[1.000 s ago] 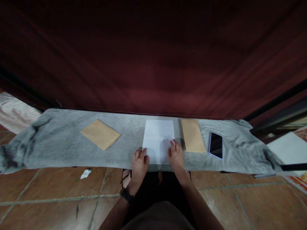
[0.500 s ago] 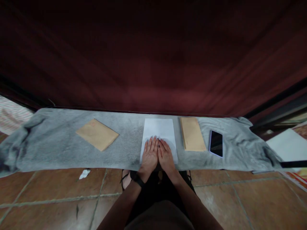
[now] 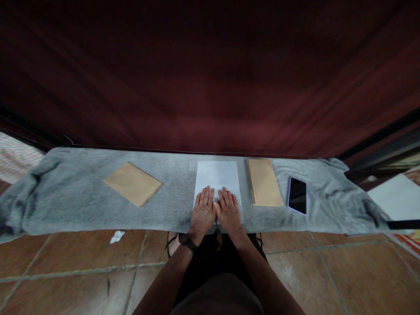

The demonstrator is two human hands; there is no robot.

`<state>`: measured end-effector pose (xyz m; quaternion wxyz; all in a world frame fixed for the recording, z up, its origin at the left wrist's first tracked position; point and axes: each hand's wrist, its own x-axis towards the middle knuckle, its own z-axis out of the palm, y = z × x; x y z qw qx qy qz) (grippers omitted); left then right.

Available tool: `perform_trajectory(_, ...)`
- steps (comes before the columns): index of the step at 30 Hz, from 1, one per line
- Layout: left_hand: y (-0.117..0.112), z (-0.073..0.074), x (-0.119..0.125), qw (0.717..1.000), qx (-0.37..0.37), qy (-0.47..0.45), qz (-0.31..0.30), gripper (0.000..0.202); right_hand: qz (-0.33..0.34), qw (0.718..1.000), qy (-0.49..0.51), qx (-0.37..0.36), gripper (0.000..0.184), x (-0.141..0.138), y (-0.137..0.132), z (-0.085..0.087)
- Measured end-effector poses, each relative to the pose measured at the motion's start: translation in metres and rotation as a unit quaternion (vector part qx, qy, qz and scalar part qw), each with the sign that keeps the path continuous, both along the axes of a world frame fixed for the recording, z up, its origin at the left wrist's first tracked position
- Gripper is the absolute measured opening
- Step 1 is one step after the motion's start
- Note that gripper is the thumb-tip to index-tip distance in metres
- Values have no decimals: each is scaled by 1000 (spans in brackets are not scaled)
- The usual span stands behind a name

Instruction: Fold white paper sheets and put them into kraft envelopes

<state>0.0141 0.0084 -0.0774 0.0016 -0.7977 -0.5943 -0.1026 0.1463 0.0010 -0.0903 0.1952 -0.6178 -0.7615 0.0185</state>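
A white sheet of paper (image 3: 217,173) lies on the grey cloth in front of me, its lower part covered by my hands. My left hand (image 3: 203,212) rests flat on the paper's left half, fingers stretched forward. Beside it, my right hand (image 3: 229,213) presses flat on the right half, fingers extended, with the two thumbs close together. To the right of the paper is a stack of brown envelopes (image 3: 265,181). A single brown envelope (image 3: 132,183) lies at an angle on the left.
The grey cloth (image 3: 177,188) covers a long narrow surface. A phone (image 3: 297,195) with a purple edge lies right of the envelopes. A dark red curtain (image 3: 210,96) hangs behind. Below, a white scrap (image 3: 117,236) lies on the tiled floor (image 3: 82,253).
My right hand has shifted slightly to the right and straightened, so the fingers of both hands now sit apart. The paper and envelopes have stayed in place.
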Motion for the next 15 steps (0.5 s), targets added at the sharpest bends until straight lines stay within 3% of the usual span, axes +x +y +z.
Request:
perform_trajectory(6,-1,-1,-11,998,22,-36,51,59,-28,999,-26,5,57,17,-3,-2)
perform_trajectory(15,-8,-2,-34,995,34,-56,79,58,-44,998,-40,26,62,35,-14,-4)
